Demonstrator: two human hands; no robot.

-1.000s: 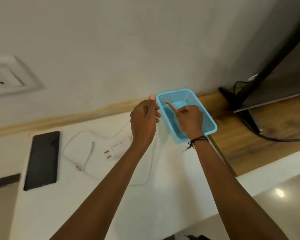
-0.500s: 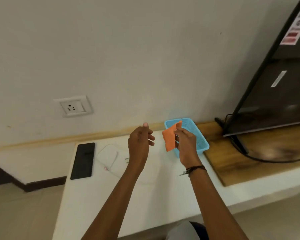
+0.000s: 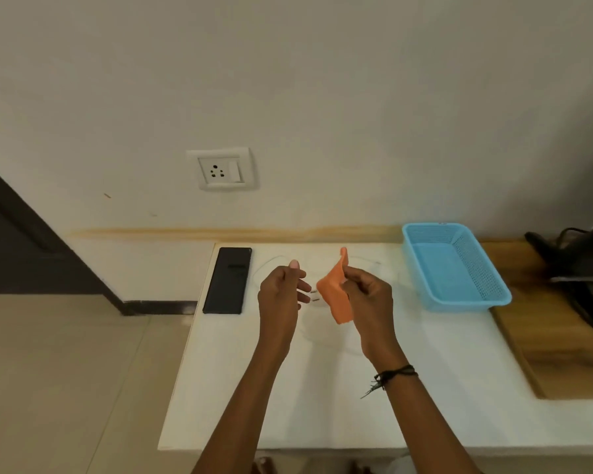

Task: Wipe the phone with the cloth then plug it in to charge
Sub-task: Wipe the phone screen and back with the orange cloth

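Two hands over white counter (image 3: 322, 405) — right hand (image 3: 367, 297) pinches orange cloth (image 3: 332, 295), left hand (image 3: 279, 297) loosely curled, holding nothing. Phone (image 3: 227, 280) flat, just left of left hand. Blue basket (image 3: 493, 289) right of right hand. Wall socket (image 3: 222, 169) beyond — above both.

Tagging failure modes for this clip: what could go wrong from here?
1. The black rectangular phone lies by the white table's left edge; a sideways wipe might push it off.
2. The thin white charger cable loops on the table below the hands and is hard to see on the white top; the left hand could snag it when reaching for the phone.
3. The right hand pinches the orange cloth at one spot only; it may slip.
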